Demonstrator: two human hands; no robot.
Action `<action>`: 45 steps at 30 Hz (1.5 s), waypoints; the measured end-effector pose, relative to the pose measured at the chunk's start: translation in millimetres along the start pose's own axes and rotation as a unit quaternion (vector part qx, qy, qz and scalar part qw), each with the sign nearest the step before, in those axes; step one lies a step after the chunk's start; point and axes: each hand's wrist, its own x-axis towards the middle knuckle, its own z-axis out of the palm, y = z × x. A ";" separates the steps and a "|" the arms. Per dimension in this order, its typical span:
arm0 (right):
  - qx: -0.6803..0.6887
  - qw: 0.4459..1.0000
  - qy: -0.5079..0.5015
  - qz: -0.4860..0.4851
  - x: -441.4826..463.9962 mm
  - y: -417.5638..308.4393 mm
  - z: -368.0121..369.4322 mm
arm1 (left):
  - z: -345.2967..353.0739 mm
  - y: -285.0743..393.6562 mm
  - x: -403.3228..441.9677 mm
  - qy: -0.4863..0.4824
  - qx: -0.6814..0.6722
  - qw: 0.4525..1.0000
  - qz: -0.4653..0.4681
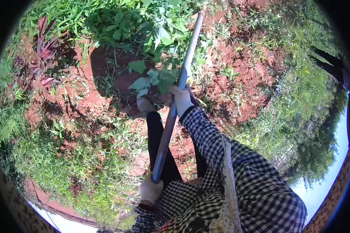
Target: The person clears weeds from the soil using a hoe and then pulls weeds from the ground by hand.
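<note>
Pole (168, 134): gripped in two places, likely for leverage
Left hand (151, 189): closed around near end
Right hand (181, 100): curled round mid-length

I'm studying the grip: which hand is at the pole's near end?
The left hand, at the body end of the pole; the right hand grips farther up.

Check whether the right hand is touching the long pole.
Touching. The head view shows the right hand closed around the long pole partway along its length, with no gap between them.
</note>
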 end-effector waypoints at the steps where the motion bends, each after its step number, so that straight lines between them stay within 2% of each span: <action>1: -0.050 0.998 -0.021 -0.012 -7.7 -1.8 4.2 | -10.9 10.1 -12.7 -0.034 0.002 0.999 -0.026; 2: -0.105 0.993 -0.038 -0.024 -19.7 -7.5 5.9 | -21.7 18.9 -27.5 -0.073 0.000 0.996 -0.053; 4: -0.030 0.996 -0.056 0.059 -33.0 -27.7 2.5 | -17.1 23.1 -42.8 -0.045 0.018 0.998 -0.050; 5: -0.034 0.997 -0.051 0.049 -36.6 -33.8 2.5 | -19.2 26.4 -28.8 -0.005 0.045 0.999 -0.026; 7: 0.015 0.998 -0.053 -0.018 -52.1 -62.8 8.7 | -16.6 24.9 -9.4 0.002 0.060 0.998 0.011; 8: 0.005 0.999 -0.011 -0.042 -61.9 -85.4 11.3 | -17.0 38.8 0.2 0.011 0.052 0.998 0.031; 9: 0.056 0.995 -0.064 -0.046 -60.7 -102.5 0.9 | -8.6 45.9 15.3 0.044 0.073 0.993 0.076; 10: 0.002 0.986 -0.085 -0.144 -68.7 -128.5 -2.3 | -5.5 56.0 34.7 0.031 0.008 0.992 0.118; 11: 0.033 0.973 -0.131 -0.187 -74.8 -154.7 -4.1 | -4.2 71.4 51.7 0.047 0.002 0.987 0.157; 12: -0.005 0.964 -0.112 -0.240 -89.5 -182.3 0.5 | -6.2 95.8 65.8 0.062 -0.003 0.979 0.193; 13: -0.011 0.936 -0.159 -0.315 -90.0 -207.7 -5.1 | -9.4 119.4 76.5 0.053 -0.039 0.973 0.222; 14: -0.009 0.920 -0.179 -0.350 -95.5 -232.8 -4.2 | -15.5 142.0 83.0 0.073 -0.028 0.961 0.266; 17: -0.045 0.876 -0.226 -0.423 -71.6 -273.7 -4.9 | -28.3 177.7 98.8 0.074 -0.038 0.957 0.279; 18: -0.038 0.891 -0.234 -0.388 -55.2 -262.4 1.1 | -29.7 174.7 103.4 0.069 -0.022 0.962 0.264; 19: -0.006 0.913 -0.159 -0.376 -36.2 -223.9 5.9 | -28.2 153.7 101.4 0.037 -0.005 0.976 0.216; 20: -0.034 0.951 -0.064 -0.301 -12.3 -172.4 5.3 | -29.0 124.4 86.1 0.002 0.009 0.992 0.130; 21: -0.035 0.977 -0.038 -0.208 0.4 -102.7 2.4 | -21.1 80.2 59.2 -0.012 0.052 0.998 0.043; 22: -0.151 0.986 0.006 -0.067 30.8 -18.9 -15.9 | -8.0 27.7 18.2 -0.041 0.068 0.997 -0.026; 23: -0.123 0.992 -0.008 -0.023 -13.3 6.3 0.7 | -14.8 20.3 -28.8 -0.086 0.046 0.987 -0.131; 25: -0.068 0.996 -0.047 0.042 -55.3 -7.4 13.0 | -39.6 33.0 -66.0 -0.099 -0.036 0.988 -0.117; 26: -0.073 0.995 -0.032 0.054 -63.9 -14.9 4.2 | -44.1 47.1 -83.6 -0.126 -0.059 0.983 -0.121; 29: -0.042 0.996 -0.024 0.081 -67.1 -36.0 -10.5 | -40.6 44.3 -76.5 -0.109 0.068 0.988 -0.084; 30: -0.004 0.996 -0.028 0.090 -67.6 -43.0 -15.2 | -42.1 42.8 -66.4 -0.101 0.065 0.991 -0.054; 31: -0.016 0.997 -0.011 0.075 -67.2 -51.3 -25.0 | -41.7 39.5 -61.5 -0.102 0.064 0.992 -0.033; 32: 0.027 0.999 -0.020 0.040 -70.0 -62.5 -30.3 | -45.0 49.5 -49.3 -0.116 0.089 0.989 -0.020; 33: 0.038 0.999 -0.027 0.025 -81.8 -87.4 -23.5 | -40.1 53.5 -34.7 -0.092 0.100 0.991 0.008; 35: 0.114 0.978 -0.157 -0.074 -79.0 -126.2 -37.8 | -35.2 78.1 -6.1 -0.053 0.098 0.992 0.060; 37: 0.078 0.968 -0.187 -0.150 -74.6 -172.6 -46.9 | -28.2 111.0 8.8 -0.026 0.065 0.992 0.101; 40: 0.062 0.955 -0.241 -0.161 -54.2 -206.9 -43.6 | -23.2 134.0 16.1 0.007 0.029 0.988 0.150; 42: 0.055 0.965 -0.209 -0.147 -26.4 -186.5 -33.4 | -24.6 132.4 15.1 0.016 0.045 0.994 0.101; 43: 0.088 0.971 -0.198 -0.102 -12.6 -160.0 -27.8 | -33.3 129.2 9.6 -0.023 0.066 0.996 0.048; 45: 0.057 0.989 -0.139 -0.005 8.5 -77.2 -22.9 | -32.6 93.2 -10.3 -0.049 0.100 0.993 -0.045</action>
